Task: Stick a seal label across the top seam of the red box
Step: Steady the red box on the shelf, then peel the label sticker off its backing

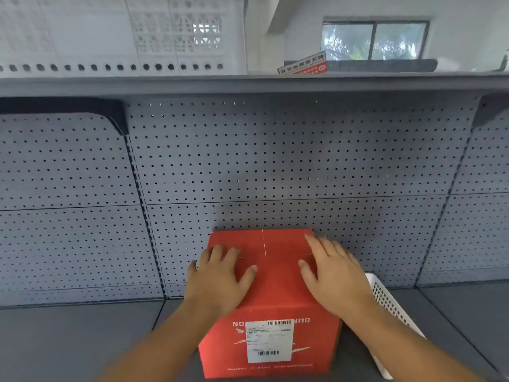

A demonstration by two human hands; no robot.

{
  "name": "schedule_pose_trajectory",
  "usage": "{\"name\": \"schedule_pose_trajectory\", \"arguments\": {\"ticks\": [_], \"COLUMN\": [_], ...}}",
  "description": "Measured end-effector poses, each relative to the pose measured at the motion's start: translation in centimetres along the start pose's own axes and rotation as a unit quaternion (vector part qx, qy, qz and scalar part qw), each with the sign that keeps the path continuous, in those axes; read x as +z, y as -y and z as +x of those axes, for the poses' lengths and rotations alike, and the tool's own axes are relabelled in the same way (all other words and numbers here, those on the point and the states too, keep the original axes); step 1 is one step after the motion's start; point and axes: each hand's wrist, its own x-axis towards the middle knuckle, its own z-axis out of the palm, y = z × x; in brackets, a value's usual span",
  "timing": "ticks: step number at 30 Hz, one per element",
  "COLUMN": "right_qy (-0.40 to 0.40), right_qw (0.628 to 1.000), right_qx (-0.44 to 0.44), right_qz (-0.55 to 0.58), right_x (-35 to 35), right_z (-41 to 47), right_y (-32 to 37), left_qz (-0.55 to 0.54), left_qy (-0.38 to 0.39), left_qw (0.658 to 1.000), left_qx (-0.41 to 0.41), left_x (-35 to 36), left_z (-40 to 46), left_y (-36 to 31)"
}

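The red box point(275, 271) stands on the grey shelf at the bottom centre, its flaps closed with the top seam point(264, 242) running away from me down the middle. A white shipping label point(269, 341) is stuck on its front face. My left hand point(217, 277) lies flat on the left flap, fingers spread. On the right flap rests my right hand point(330, 274), also flat with fingers apart. Neither hand holds anything. No seal label is in view.
A white perforated basket point(388, 301) leans just right of the box, behind my right forearm. Grey pegboard point(275, 166) backs the shelf. The upper shelf point(248, 84) carries a white crate point(124, 37) and a red-and-white sign point(303, 64).
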Motion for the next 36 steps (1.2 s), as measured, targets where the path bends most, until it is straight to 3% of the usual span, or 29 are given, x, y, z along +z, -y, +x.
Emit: {"name": "schedule_pose_trajectory", "arguments": {"ticks": [10,21,36], "right_qy": [0.039,0.055,0.042], "right_qw": [0.999,0.995,0.973], "right_qx": [-0.018,-0.079,-0.221], "right_qz": [0.014,0.032,0.047], "right_x": [0.8,0.1,-0.2], "right_z": [-1.6,-4.7,-2.9], "right_y": [-0.8,-4.0,-7.4], "left_qz": [-0.025,-0.01,-0.016], "left_qy": [0.024,-0.01,-0.04], "left_qw": [0.999,0.999,0.999], "left_qx": [0.035,0.033,0.026], "left_x": [2.1,3.0,3.3], "left_z": [-0.3,-0.8,-1.2], "left_y": [1.3,1.5,1.3]}}
